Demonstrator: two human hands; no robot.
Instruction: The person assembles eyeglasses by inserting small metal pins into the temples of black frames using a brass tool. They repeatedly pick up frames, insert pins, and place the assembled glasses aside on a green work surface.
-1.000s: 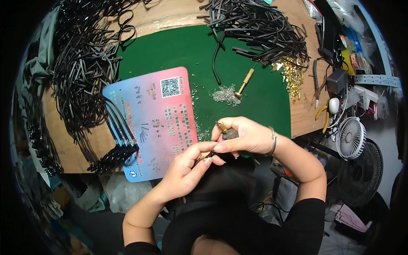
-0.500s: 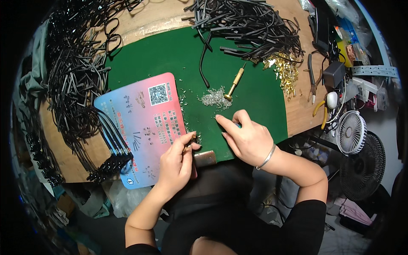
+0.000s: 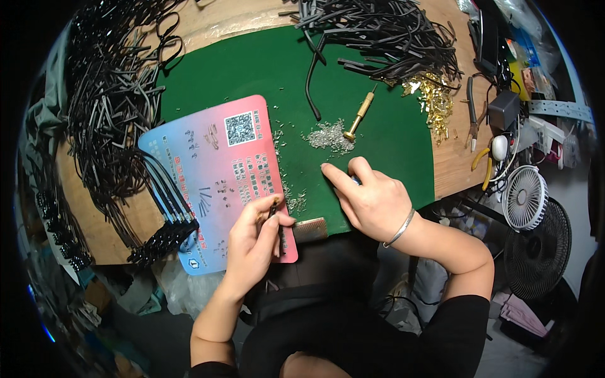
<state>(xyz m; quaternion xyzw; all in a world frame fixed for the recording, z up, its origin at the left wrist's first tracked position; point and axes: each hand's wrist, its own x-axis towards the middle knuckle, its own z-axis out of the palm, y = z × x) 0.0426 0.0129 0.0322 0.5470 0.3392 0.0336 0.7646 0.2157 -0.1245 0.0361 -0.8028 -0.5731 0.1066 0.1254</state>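
Clock bearings: 12 pointed away from the person. The hands were apart, the left at 8 o'clock from the right. The left hand (image 3: 252, 242), over the near edge of the card (image 3: 214, 164), pinched a small dark part (image 3: 273, 210) between thumb and fingers; its shape was mostly hidden. The right hand (image 3: 373, 201) was over the green mat (image 3: 233, 69), index finger extended toward 11 o'clock. A bit of blue showed behind the finger; whether it was gripped could not be told, nor whether the fingertip touched the mat.

From the right hand: screws (image 3: 329, 137) lay heaped at 11 o'clock, just beyond the fingertip; a brass screwdriver (image 3: 360, 116) lay at 12, its wide end at the heap; gold pieces (image 3: 430, 101) at 1; pliers (image 3: 483, 167) between 2 and 3, on the desk (image 3: 454, 167); a white fan (image 3: 524, 198) at 3.

From the dark part: a metal plate (image 3: 310, 229) lay at 4 o'clock, at the mat's near edge. Black strips (image 3: 116, 94) were piled at 10.
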